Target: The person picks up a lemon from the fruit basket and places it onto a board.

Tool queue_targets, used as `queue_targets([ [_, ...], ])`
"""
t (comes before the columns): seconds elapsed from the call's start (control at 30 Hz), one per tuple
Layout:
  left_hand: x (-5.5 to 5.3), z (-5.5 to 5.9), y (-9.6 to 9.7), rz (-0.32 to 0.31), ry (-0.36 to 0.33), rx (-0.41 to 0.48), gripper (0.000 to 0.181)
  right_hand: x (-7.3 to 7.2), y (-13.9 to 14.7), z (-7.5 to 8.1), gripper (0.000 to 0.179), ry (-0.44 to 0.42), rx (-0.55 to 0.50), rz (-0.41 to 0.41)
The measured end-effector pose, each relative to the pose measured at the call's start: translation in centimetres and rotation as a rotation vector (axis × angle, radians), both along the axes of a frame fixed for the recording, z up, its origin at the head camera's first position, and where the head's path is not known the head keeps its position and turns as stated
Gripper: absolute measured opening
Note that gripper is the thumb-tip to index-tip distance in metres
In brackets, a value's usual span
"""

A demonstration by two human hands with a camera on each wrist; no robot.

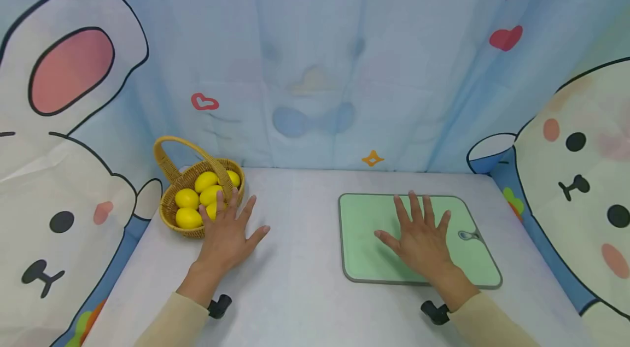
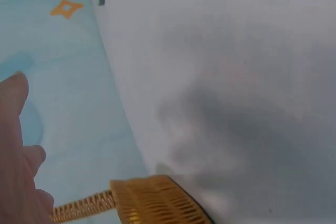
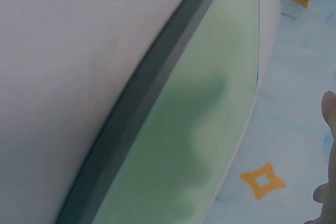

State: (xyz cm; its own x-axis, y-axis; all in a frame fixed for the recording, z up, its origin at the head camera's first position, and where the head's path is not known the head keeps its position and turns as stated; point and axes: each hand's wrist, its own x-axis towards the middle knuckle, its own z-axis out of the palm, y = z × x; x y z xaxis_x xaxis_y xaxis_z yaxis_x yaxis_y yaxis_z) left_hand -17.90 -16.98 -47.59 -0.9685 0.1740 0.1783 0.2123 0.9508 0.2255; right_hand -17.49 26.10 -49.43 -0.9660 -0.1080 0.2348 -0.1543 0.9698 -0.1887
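My left hand is spread, palm down, and its fingers overlap the near right side of a wicker basket in the head view. Several yellow lemons fill the basket, whose handle arches over them. Over a pale green cutting board with a grey rim, my right hand is spread too, casting a shadow on it. Neither hand holds anything. In the left wrist view the basket shows at the bottom; the right wrist view shows the board beneath the hand.
The white tabletop runs between basket and board. A light blue curtain with printed hearts and cartoon animals hangs behind the table and along both sides. A small printed spoon-like mark lies at the board's right side.
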Motion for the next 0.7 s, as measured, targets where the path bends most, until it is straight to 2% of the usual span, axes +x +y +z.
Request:
queue_targets([
  [0.13,0.4,-0.1,-1.5,0.000,0.025,0.019,0.079,0.0,-0.9,0.0,0.098,-0.012,-0.007,0.013],
  [0.3,0.9,0.0,-4.5,0.002,0.060,0.074,0.072,-0.4,-2.9,-0.1,0.096,-0.024,0.004,0.045],
  [0.47,0.9,0.6,-8.1,0.060,0.097,0.079,0.068,-1.0,-6.1,-0.1,0.094,-0.033,0.025,0.110],
  [0.7,0.1,0.8,-12.7,0.166,0.017,0.076,0.073,-1.6,-12.7,0.0,0.091,-0.066,0.087,0.213],
])
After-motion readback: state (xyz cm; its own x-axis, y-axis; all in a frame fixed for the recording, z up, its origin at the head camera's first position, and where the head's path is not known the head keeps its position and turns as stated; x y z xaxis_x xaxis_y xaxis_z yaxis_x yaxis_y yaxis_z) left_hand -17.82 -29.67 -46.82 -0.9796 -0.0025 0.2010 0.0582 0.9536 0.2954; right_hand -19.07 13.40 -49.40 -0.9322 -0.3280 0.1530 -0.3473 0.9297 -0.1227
